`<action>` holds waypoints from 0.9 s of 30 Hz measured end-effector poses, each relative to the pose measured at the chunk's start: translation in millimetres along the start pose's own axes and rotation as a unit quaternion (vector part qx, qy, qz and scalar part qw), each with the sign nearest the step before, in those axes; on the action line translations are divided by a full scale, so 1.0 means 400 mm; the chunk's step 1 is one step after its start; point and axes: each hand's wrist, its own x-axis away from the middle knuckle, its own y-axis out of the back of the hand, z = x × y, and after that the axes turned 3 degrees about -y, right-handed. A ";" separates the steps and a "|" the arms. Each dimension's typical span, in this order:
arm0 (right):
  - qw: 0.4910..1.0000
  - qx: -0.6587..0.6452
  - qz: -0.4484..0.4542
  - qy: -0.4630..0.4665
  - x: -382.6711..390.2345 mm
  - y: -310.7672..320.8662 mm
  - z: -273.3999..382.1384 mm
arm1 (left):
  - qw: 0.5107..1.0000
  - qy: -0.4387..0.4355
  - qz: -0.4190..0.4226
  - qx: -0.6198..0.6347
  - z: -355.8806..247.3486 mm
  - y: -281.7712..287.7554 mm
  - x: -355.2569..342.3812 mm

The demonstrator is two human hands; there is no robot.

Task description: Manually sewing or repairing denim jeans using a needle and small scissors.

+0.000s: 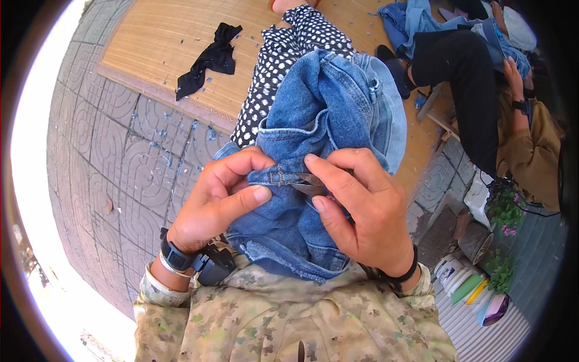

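Observation:
Blue denim jeans [298, 136] lie bunched over my lap, with a frayed edge toward me and paler fabric on the right side. My left hand [217, 196] pinches a folded, stitched band of the denim between thumb and fingers. Small metal thread snips [310, 184] sit between the thumb and index finger of my right hand [365, 202]. Their blades point left and touch the stitched band beside my left fingertips. My right palm hides the rest of the snips.
Beneath my spotted trouser legs [268, 78] lies a woven mat [142, 51] with a black cloth [211, 60] on it. Blue scraps [160, 133] litter the paving. At right, a seated co-worker in black trousers [461, 78] handles more denim [422, 27]. Flowering plants [506, 214] stand below.

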 end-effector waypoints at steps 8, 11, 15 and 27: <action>0.999 -0.031 -0.029 0.015 -0.009 -0.031 -0.008 | 0.999 0.019 -0.028 0.038 0.002 -0.001 0.004; 0.997 -0.066 -0.046 0.013 -0.004 -0.041 -0.015 | 0.998 0.014 -0.022 0.053 0.005 0.003 0.002; 0.992 -0.120 -0.042 -0.012 0.000 -0.030 -0.014 | 0.997 0.021 -0.013 0.071 0.012 0.007 0.002; 0.996 -0.078 -0.031 0.008 -0.002 -0.028 -0.016 | 0.996 0.020 -0.019 0.088 0.018 0.004 0.001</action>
